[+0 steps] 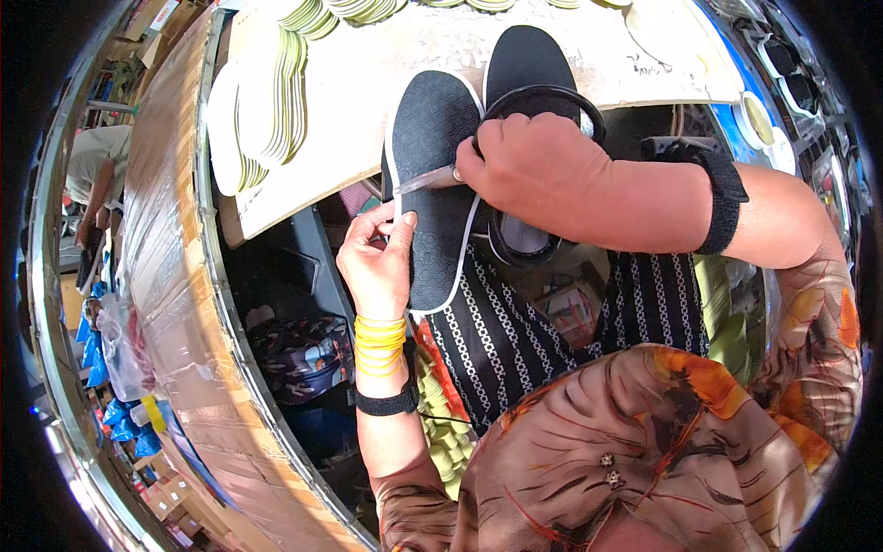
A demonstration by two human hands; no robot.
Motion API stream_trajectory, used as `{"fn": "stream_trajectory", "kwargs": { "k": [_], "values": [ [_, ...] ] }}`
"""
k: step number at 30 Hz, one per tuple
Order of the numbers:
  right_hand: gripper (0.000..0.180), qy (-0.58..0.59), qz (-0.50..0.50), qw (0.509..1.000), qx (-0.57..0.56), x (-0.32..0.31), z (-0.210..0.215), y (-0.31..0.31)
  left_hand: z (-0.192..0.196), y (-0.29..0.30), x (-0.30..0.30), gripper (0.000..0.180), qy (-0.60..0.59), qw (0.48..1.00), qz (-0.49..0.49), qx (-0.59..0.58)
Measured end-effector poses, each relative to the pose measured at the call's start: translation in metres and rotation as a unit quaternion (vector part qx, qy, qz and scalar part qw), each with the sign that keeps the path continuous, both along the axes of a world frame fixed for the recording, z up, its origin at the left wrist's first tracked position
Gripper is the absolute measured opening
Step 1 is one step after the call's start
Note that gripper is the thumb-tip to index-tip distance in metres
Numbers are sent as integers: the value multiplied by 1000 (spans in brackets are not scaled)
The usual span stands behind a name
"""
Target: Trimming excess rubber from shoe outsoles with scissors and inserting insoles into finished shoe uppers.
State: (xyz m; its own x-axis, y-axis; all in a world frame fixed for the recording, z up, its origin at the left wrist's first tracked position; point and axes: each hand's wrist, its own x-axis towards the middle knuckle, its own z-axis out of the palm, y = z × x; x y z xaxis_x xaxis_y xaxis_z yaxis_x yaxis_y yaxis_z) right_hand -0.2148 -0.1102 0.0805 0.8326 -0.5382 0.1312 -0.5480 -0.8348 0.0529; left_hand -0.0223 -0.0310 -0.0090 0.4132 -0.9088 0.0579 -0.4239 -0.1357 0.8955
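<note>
My left hand grips the left edge of a black shoe sole with a patterned face and white rim, thumb on top. A flat, pale, pointed tool is closed in my right hand, its blade lying across the sole's middle. I cannot tell whether it is a knife or a brush. Beneath and beyond my right hand lies a second black shoe piece. A rounded black band curves around my right hand, and that hand hides much of the piece.
A pale work board spans the far side, bearing curved stacks of green-edged soles. Left stands a tape-edged cardboard panel. Small round containers sit at the right. Another person is at the far left.
</note>
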Motion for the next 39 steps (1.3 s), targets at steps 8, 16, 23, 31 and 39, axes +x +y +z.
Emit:
{"fn": "stream_trajectory", "kwargs": {
  "k": [8,16,23,31,39],
  "values": [
    [23,-4,39,999,-8,-3,-17,-12,0,0,-2,18,104,995,2,7],
    [13,-7,35,999,8,-15,-3,-5,5,-2,-4,19,110,994,10,23],
    [11,-4,8,1000,-6,-15,-1,1,4,-1,-3,20,99,995,7,26],
    [10,-5,-9,1000,16,-13,1,6,7,-1,-4,16,-142,989,-7,-36],
    [19,51,13,998,-26,-14,-2,3,32,-8,-8,14,-357,932,-59,-4]
  ]
}}
